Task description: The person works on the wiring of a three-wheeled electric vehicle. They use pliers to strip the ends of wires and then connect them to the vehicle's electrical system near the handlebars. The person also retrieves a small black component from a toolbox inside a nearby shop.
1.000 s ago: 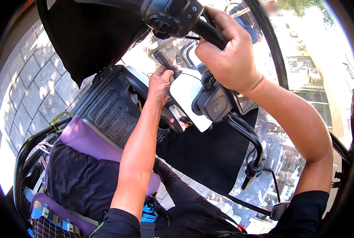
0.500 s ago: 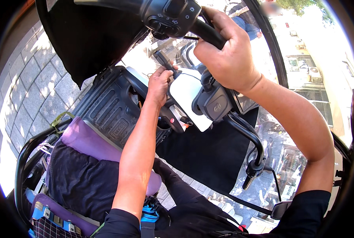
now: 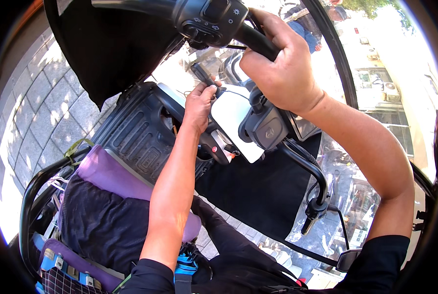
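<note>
Pinching black bar-shaped piece point(image 3: 200, 72) by lower end with closed left hand point(image 3: 198, 105), just off top-left corner of white panel point(image 3: 231, 117); leaving upper end exposed. Holding handlebar grip point(image 3: 257, 41) in wrapped right hand point(image 3: 290, 73).

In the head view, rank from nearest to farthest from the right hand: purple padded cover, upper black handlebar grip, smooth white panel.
1. Upper black handlebar grip: held in right hand.
2. Smooth white panel: to lower left.
3. Purple padded cover: farther lower left.
</note>
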### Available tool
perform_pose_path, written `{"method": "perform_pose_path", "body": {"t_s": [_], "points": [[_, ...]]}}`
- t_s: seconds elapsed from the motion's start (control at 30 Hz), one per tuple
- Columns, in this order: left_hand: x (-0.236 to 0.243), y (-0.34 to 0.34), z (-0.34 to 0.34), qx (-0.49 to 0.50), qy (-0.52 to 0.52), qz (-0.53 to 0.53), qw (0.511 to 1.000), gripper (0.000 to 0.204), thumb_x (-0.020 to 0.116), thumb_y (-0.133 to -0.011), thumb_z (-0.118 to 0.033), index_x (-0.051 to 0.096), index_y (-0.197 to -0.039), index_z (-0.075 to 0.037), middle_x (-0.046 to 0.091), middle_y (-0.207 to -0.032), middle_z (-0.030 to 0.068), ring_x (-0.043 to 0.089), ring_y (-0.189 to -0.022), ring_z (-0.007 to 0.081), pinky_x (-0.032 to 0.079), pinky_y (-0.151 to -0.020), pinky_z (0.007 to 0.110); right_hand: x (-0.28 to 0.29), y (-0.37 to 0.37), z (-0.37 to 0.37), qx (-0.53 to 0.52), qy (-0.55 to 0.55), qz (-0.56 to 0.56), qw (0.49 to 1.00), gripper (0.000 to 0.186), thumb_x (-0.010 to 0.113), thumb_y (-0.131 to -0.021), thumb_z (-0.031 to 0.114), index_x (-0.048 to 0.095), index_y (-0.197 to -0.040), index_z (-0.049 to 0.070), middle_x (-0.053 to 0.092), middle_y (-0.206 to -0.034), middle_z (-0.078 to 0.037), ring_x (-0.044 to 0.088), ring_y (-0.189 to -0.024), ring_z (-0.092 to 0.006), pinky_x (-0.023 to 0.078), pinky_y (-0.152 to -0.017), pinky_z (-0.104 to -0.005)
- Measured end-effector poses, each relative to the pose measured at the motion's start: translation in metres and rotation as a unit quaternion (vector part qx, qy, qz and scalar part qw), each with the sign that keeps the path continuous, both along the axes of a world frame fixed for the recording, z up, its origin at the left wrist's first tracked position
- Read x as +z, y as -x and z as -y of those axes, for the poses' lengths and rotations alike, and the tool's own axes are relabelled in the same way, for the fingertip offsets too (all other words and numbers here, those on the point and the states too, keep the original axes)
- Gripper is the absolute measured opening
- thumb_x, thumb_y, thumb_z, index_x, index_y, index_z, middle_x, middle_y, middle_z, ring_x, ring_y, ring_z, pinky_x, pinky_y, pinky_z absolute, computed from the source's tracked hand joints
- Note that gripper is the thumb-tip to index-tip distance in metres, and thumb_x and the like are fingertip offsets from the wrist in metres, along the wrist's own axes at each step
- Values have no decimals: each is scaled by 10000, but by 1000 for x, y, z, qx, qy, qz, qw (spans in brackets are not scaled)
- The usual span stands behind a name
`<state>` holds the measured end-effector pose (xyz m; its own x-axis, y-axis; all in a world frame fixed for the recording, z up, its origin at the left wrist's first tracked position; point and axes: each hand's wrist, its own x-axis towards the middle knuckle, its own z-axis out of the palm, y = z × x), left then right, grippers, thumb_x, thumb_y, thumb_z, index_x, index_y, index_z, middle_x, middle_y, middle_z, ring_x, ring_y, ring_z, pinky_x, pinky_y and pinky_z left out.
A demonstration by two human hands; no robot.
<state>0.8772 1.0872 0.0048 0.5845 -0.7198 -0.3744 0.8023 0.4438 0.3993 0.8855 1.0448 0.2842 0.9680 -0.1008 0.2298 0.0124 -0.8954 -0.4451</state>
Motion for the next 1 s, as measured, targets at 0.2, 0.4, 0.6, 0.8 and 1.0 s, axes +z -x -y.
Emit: {"method": "perform_pose_path", "body": {"t_s": [0.2, 0.4, 0.6, 0.8, 1.0], "points": [[4, -1, -2, -1, -63, 76, 995, 375, 754, -1006, -233, 705, -1255, 44, 752, -1089, 86, 687, -938, 136, 562, -825, 285, -2, 1, -1, -3, -14, 10, 1000, 545, 727, -795, 153, 640, -1296, -43, 736, -1058, -167, 728, -951, -245, 570, -885, -338], [8, -6, -5, -34, -203, 205, 957, 403, 760, -1003, -314, 750, -1096, 78, 756, -913, 83, 655, -778, 129, 539, -715, 298, -3, 3, 0, 14, -10, 9, 1000, 487, 641, -875, 29, 617, -1358, -30, 650, -948, -40, 566, -825, -76, 491, -745, -250], [7, -14, -8, -53, -268, 292, 917, 456, 735, -955, -369, 755, -1013, 84, 757, -860, 213, 710, -781, 254, 551, -788, 382, -6, 2, 5, 24, 13, 15, 999, 470, 630, -886, 40, 622, -1352, -21, 658, -960, -37, 575, -836, -80, 499, -742, -258], [11, -17, -10, -49, -259, 294, 919, 444, 727, -975, -360, 754, -948, 82, 714, -767, 121, 605, -690, 155, 515, -684, 356, 2, 2, -3, -33, -46, -42, 998, 538, 669, -818, 62, 607, -1341, -45, 708, -1051, -101, 641, -903, -138, 540, -831, -287], [6, -15, -12, -51, -288, 322, 901, 493, 719, -955, -408, 752, -953, 84, 725, -790, 193, 658, -708, 240, 526, -724, 408, 1, 2, -4, -53, -71, -61, 994, 509, 631, -843, 22, 596, -1342, -70, 669, -1011, -58, 567, -861, -87, 485, -777, -239]]}}
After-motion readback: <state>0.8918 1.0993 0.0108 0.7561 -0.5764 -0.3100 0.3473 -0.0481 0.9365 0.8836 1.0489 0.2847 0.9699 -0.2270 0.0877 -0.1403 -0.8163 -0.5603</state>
